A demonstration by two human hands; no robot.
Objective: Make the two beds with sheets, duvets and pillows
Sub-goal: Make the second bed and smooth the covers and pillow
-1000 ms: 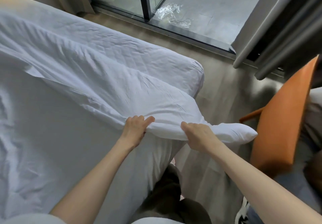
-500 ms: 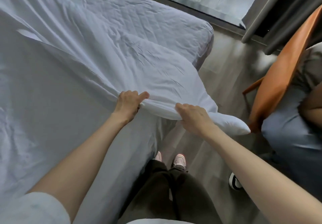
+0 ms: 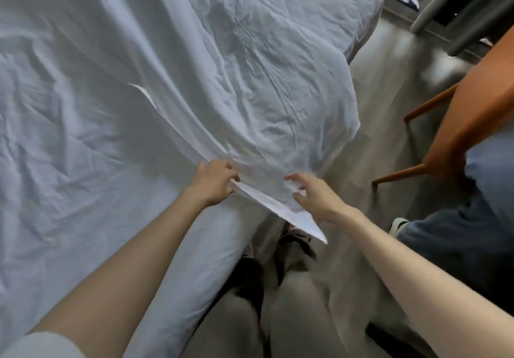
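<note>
Duvet (image 3: 250,79): heaped and creased across the far side of the bed (image 3: 69,176), near edge drawn out past the mattress side, loose corner (image 3: 306,222) dangling over the floor (image 3: 389,101). Grips that edge with the left hand (image 3: 215,183), fingers curled over the hem. Reaches with the right hand (image 3: 317,199), fingers spread and loosely bent at the fabric, closed on nothing visible; blurred, so contact hard to confirm.

Risks, as a judgement: with only one firm hold, likely pulls unevenly and skews the cover across the bed, or drops the corner onto the floor. Probably bunches the middle if tugged before shaking flat. Little room on the right too: orange chair (image 3: 459,112) and a seated person's leg (image 3: 486,232) near, easy to brush with a wide swing.
</note>
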